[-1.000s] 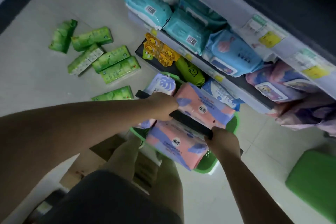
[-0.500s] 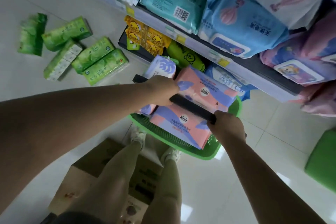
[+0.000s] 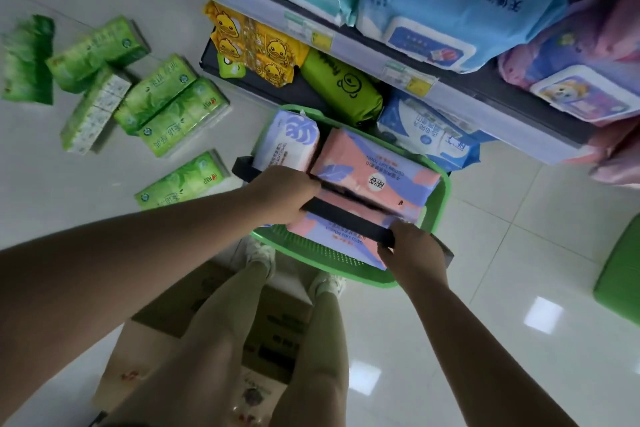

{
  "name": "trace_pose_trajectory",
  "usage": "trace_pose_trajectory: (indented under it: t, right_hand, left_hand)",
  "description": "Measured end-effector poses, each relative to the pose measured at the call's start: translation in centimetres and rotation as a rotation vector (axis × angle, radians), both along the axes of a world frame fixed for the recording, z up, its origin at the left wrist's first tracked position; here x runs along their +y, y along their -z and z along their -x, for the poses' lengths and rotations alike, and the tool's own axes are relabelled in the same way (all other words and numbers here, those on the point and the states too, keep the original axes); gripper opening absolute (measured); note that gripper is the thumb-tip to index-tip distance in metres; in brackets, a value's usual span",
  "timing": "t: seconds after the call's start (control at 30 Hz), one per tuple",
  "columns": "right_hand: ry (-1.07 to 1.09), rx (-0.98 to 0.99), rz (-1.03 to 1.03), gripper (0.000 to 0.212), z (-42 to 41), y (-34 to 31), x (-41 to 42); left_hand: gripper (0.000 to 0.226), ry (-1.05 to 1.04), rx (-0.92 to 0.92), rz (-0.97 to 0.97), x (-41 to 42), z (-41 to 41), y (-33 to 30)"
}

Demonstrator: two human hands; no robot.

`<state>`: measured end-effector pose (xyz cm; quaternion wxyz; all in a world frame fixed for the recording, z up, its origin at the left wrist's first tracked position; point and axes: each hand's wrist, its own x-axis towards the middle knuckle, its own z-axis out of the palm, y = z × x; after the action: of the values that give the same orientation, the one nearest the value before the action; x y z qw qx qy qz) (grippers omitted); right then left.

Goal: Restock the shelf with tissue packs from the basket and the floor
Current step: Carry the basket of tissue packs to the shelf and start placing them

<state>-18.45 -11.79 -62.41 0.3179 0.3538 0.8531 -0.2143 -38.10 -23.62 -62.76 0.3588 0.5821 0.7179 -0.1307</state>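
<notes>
While both hands' fingers curl round its black handle [image 3: 349, 222], green perforated basket [image 3: 325, 258] of pink-and-lilac tissue packs [image 3: 374, 173].

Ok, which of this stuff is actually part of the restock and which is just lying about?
Part of the job:
green basket, its black handle gripped by left hand and right hand
pink packs and white pack inside it
green packs on the floor
shelf

Just lying about:
cardboard box by the feet
green bin at right
</notes>
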Motion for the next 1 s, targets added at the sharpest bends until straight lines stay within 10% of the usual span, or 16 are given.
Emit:
trace_pose_trajectory:
  t: [0.67, 1.0]
  right_hand:
    - [0.029, -0.066, 0.209, 0.042, -6.4, 3.0, -8.8]
    - [0.718, 0.026, 0.155, 0.052, -4.7, 4.9, -5.2]
  left_hand:
    - [0.037, 0.045, -0.114, 0.193, -9.0, -6.9, 4.5]
    - [0.060, -0.886, -0.158, 0.244, -4.6, -8.1, 6.5]
